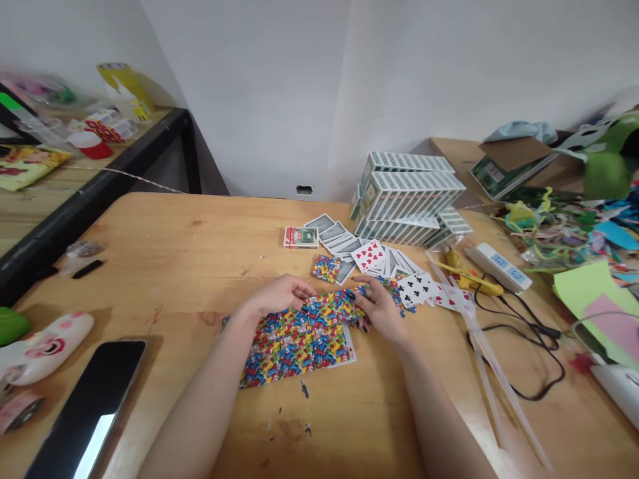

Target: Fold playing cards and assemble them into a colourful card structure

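Several playing cards covered in a bright multicoloured pattern form a joined sheet [282, 356] flat on the table; a bare card edge [351, 346] with a red eight shows at its right end. Above its top edge, a patterned strip [332, 307] runs between my hands. My left hand [279, 296] has thumb and fingers closed on the strip's left end. At the other end, my right hand [379, 307] pinches the strip, some fingertips showing beneath it. Just beyond lie a small patterned square [327, 267] and a loose ten of hearts [368, 255].
Spread cards [334, 236] and a red-and-green card box [301, 237] lie beyond my hands. Stacked card cartons [412, 193] stand at the back. Rightward are a yellow glue gun [479, 283], clear glue sticks [492, 372], a power strip [499, 266] and cables. A phone [92, 406] lies front left.
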Motion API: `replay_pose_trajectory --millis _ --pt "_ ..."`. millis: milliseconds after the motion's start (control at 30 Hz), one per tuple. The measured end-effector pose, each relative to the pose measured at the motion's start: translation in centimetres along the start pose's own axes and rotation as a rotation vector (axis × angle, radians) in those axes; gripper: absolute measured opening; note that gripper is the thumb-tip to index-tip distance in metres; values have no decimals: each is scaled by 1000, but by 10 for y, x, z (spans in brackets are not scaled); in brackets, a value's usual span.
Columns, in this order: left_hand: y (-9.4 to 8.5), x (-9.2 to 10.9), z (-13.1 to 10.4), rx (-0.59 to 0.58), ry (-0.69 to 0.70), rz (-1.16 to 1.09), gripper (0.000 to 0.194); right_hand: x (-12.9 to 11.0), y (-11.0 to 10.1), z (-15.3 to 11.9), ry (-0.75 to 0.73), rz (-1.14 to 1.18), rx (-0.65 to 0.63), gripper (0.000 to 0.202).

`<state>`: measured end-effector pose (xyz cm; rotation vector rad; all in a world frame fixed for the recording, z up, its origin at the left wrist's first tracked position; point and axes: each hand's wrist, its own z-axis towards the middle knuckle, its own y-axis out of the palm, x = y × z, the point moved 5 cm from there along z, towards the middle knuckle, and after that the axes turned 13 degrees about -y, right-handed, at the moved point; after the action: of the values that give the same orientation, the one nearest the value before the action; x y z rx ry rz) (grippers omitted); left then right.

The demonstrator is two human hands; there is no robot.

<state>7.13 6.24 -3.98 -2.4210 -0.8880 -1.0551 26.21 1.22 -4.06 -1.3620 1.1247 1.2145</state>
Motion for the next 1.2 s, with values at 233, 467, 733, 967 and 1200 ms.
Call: replay_pose_trajectory --millis 233,467,733,967,1200 --pt "3 5 -10 -52 103 54 30 9 -5 -2 38 174 -69 25" --pt "11 9 -16 -116 84 132 26 11 -5 -2 27 196 -5 26" --pt "11 -1 -3 133 -11 168 22 13 -10 -6 112 234 -64 28" --pt "9 2 -4 168 -30 127 22 10 -11 -4 142 236 -10 25" --pt "9 -5 3 217 -55 195 18 13 -9 -1 126 190 -59 23"
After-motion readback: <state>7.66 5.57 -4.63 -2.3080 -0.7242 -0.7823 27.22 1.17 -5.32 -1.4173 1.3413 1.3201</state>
